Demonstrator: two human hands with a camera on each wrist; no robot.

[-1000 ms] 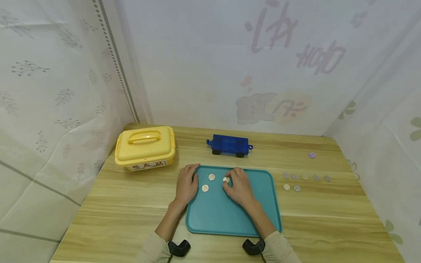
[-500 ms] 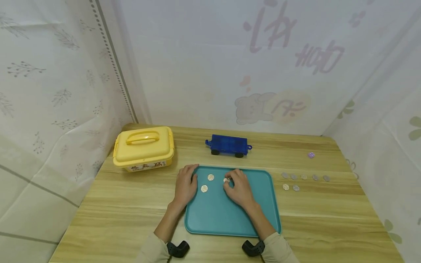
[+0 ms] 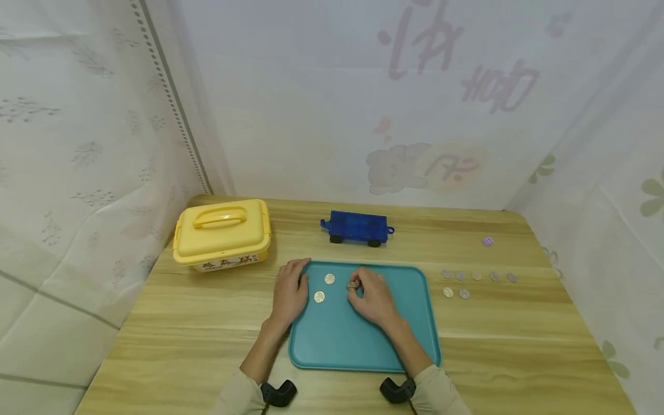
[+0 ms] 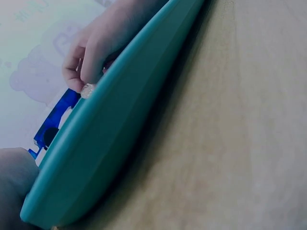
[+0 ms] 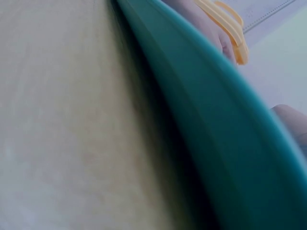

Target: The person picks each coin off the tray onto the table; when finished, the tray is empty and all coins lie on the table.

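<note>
My right hand [image 3: 374, 298] pinches a coin [image 3: 352, 285] between thumb and fingers, over the upper middle of a teal tray [image 3: 347, 346]. In the left wrist view the pinched coin [image 4: 87, 91] shows just above the tray's rim. My left hand [image 3: 290, 292] rests along the tray's left edge, fingers extended toward its upper left corner. Two gold-coloured coins lie flat in the tray between the hands: an upper coin [image 3: 329, 279] and a lower coin [image 3: 319, 297]. In the right wrist view the tray's side wall [image 5: 206, 110] hides most of the right hand.
Several coins [image 3: 460, 276] lie in two rows on the wooden table [image 3: 498, 351] right of the tray. A small purple cube [image 3: 487, 241] sits behind them. A blue toy wagon [image 3: 358, 226] stands behind the tray, and a yellow lidded box [image 3: 223, 233] at the back left.
The coin in my right hand has gone from lying flatter to tilted up between the fingertips. The left hand keeps its place at the tray; the head view has shifted slightly.
</note>
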